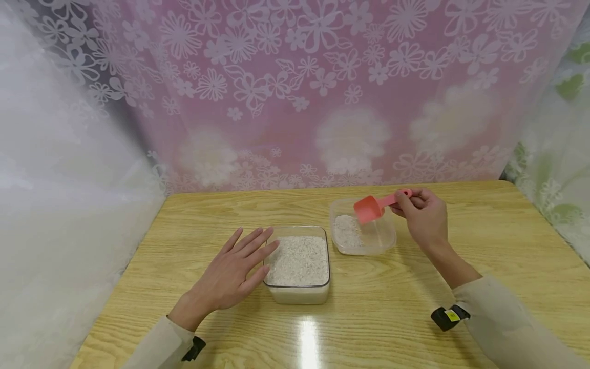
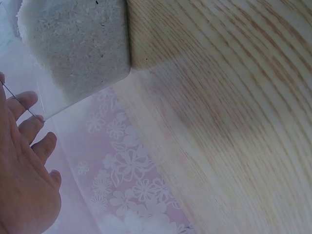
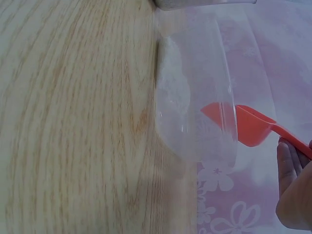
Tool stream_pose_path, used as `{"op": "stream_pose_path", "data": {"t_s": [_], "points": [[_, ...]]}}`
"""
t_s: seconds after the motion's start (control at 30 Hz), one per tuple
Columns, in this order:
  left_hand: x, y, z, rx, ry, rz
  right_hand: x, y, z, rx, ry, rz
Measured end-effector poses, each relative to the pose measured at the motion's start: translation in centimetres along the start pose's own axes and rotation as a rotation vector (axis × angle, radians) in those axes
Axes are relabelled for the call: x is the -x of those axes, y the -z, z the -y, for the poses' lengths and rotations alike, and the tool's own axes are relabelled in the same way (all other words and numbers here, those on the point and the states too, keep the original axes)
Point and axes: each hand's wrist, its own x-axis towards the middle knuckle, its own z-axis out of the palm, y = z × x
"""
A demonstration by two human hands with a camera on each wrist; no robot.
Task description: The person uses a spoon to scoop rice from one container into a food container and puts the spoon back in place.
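Observation:
My right hand (image 1: pixel 425 215) pinches the handle end of a pink-red scoop (image 1: pixel 369 209), its bowl tilted over a translucent plastic container (image 1: pixel 385 241). In the right wrist view the scoop's (image 3: pixel 251 127) front edge dips below the container's rim. A small heap of rice (image 1: pixel 346 231) lies on the left side of that container. To its left stands a clear glass container (image 1: pixel 298 294) filled high with rice (image 1: pixel 299 260). My left hand (image 1: pixel 232 274) has its fingers spread, the fingertips at the glass container's left rim.
Both containers stand on a wood-grain table (image 1: pixel 378 318). Behind its back edge hangs a pink flowered curtain (image 1: pixel 286 128), with pale sheets at both sides. A black strap (image 1: pixel 446 318) sits on the right sleeve.

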Motion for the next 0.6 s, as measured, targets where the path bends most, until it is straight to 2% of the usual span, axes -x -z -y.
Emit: {"op": "stream_pose_path", "data": {"t_s": [0.27,0.6], "points": [[0.0,0.0,0.0,0.002,-0.001,-0.003,0.7,-0.1,1.5,-0.110,0.022,-0.006],[0.0,0.0,0.1,-0.007,-0.001,-0.007,2.2,-0.9,4.3,-0.295,0.135,-0.022]]}}
